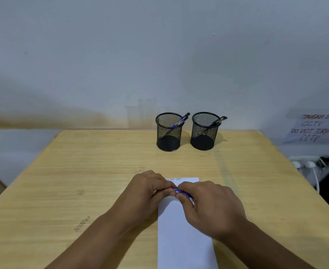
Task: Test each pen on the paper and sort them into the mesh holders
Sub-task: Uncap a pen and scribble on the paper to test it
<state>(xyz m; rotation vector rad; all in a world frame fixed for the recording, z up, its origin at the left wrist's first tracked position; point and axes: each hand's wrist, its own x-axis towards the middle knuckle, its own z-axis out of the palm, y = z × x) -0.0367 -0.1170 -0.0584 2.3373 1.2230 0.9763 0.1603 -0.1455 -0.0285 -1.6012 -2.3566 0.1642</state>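
A blue pen (181, 191) lies level between my two hands above the white paper (183, 239). My left hand (150, 191) pinches its left end and my right hand (208, 202) grips the rest of the barrel, so most of the pen is hidden. Small scribbles mark the paper's top edge. At the back of the wooden table (82, 181) stand two black mesh holders. The left holder (168, 133) has two blue pens leaning in it. The right holder (204, 132) has black pens leaning in it.
The table backs onto a pale wall. A handwritten paper notice (315, 129) hangs at the right. Below it, past the table's right edge, sits a white power strip with plugs and cables (307, 166). Faint pen marks dot the tabletop left of the paper.
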